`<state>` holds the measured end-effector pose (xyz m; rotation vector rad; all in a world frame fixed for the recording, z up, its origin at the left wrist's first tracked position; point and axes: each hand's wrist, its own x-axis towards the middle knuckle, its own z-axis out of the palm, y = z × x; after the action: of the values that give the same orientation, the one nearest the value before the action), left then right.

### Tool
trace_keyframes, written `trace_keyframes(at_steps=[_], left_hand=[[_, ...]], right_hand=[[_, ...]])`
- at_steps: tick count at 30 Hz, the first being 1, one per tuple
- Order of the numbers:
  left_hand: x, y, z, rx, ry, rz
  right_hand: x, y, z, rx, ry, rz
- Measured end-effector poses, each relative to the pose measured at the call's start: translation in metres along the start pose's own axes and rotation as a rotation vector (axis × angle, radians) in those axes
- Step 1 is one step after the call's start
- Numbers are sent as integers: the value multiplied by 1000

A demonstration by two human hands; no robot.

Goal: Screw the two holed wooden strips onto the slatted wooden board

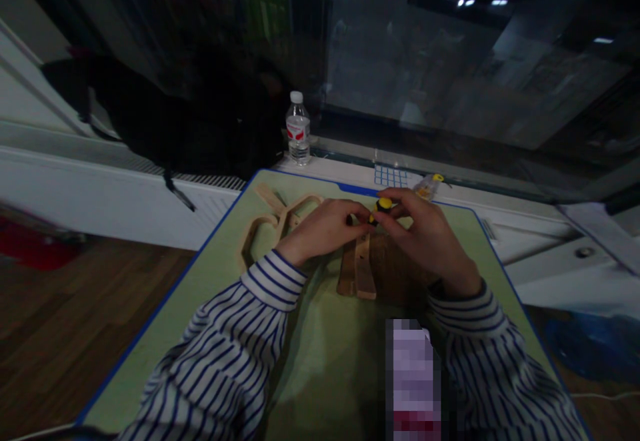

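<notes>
Both my hands meet over a green mat [320,361] on a table. My right hand [425,234] is closed round a small yellow and black tool [383,206], its yellow head showing above my fingers. My left hand [325,228] has its fingers pinched at the tool's tip, and what they pinch is too small to make out. Beneath my hands lies a wooden assembly [363,271] of flat slats. Both sleeves are blue and white striped.
Curved wooden frame pieces [270,228] lie on the mat to the left. A water bottle [298,129] stands beyond the mat's far edge. A small blue grid tray [390,176] and a clear bag [427,188] with yellow parts lie at the back. A blurred patch covers something at the mat's near edge.
</notes>
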<state>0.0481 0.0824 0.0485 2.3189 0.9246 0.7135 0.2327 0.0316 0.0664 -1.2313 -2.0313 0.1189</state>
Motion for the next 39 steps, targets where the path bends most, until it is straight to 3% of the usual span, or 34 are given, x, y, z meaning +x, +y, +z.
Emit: trace_keyframes(at_steps=[7,14,19,24,27,30,33,39], left_hand=[[0,-1,-1,39,3,51],[-2,0,-6,62,25,-16],[-24,-11,1,-10,140,-70],[-64,-21,22,-142,358,118],[-81,-23,33,-128,343,307],[-87,-22,42,-57,284,381],[-85,-19,50,-19,300,477],[-80,-16,52,-29,262,510]], right_hand=[[-1,0,-1,-7,-27,-87],[0,1,1,30,-8,-31],[0,3,0,20,-22,-11],[-1,3,0,29,-32,-6],[-1,1,-3,39,-60,15],[-1,-1,-4,31,-81,8],[0,-3,-3,23,-79,-22],[-2,-1,0,61,-112,-39]])
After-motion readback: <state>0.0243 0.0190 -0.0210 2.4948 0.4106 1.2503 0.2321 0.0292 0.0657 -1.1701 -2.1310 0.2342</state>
